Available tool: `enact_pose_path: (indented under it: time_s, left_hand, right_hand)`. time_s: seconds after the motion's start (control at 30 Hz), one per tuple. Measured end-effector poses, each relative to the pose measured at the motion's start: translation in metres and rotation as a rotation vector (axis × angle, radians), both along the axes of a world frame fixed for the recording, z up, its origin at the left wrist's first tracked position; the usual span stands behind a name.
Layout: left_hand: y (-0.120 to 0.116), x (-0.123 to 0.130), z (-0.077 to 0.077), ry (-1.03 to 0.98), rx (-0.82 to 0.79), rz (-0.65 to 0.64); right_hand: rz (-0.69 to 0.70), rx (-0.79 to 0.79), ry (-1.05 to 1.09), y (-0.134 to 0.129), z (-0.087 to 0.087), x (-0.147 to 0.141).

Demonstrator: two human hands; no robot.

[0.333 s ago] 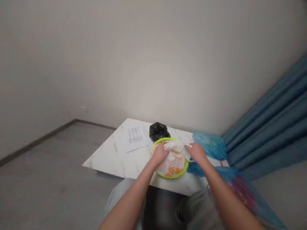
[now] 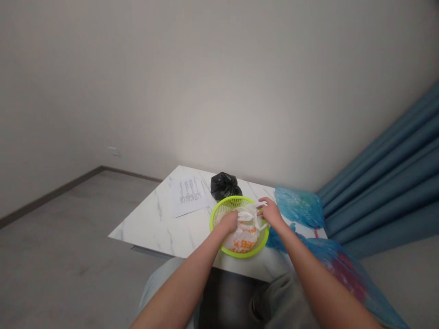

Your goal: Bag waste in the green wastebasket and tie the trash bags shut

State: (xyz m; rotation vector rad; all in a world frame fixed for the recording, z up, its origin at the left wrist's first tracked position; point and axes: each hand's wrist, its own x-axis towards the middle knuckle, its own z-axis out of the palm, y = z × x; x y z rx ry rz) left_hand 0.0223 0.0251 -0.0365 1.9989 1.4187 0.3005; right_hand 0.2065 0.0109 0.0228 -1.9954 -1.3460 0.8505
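A white plastic bag (image 2: 245,237) with orange printing lies in a yellow-green mesh basket (image 2: 216,213) on the marble-patterned table. My left hand (image 2: 229,222) is closed on the bag's left side near its top, inside the basket rim. At the bag's upper right, my right hand (image 2: 270,213) grips a white strap-like part of the bag between thumb and fingers. What the bag contains is hidden. A crumpled black plastic bag (image 2: 225,185) sits right behind the basket.
A printed sheet of paper (image 2: 189,196) lies on the white table (image 2: 151,224) to the left. Blue plastic bags (image 2: 298,208) are on the right, one with something red inside (image 2: 346,276). A blue curtain (image 2: 387,183) hangs at the right; a wall stands behind.
The bag's top has been drawn together and sits lower, so more of the basket's mesh shows. My right hand has shifted slightly left and up, and its fingers have spread somewhat.
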Motion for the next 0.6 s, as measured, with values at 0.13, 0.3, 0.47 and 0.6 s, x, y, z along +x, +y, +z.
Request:
enact_pose_path:
  time_s: [0.13, 0.3, 0.47, 0.6]
  left_hand:
    - [0.001, 0.001, 0.016, 0.038, 0.019, 0.027]
    - [-0.001, -0.028, 0.055, -0.133, 0.193, 0.182]
    - [0.006, -0.066, 0.064, -0.306, 0.276, 0.346]
    - [0.007, -0.075, 0.066, -0.557, 0.198, 0.304]
  right_hand:
    - [0.058, 0.024, -0.148, -0.004, -0.003, -0.001]
    - [0.153, 0.297, -0.365, -0.011, 0.008, 0.002]
    - [0.131, 0.347, -0.336, -0.013, 0.013, 0.001]
    - [0.153, 0.274, -0.372, -0.015, 0.009, -0.003]
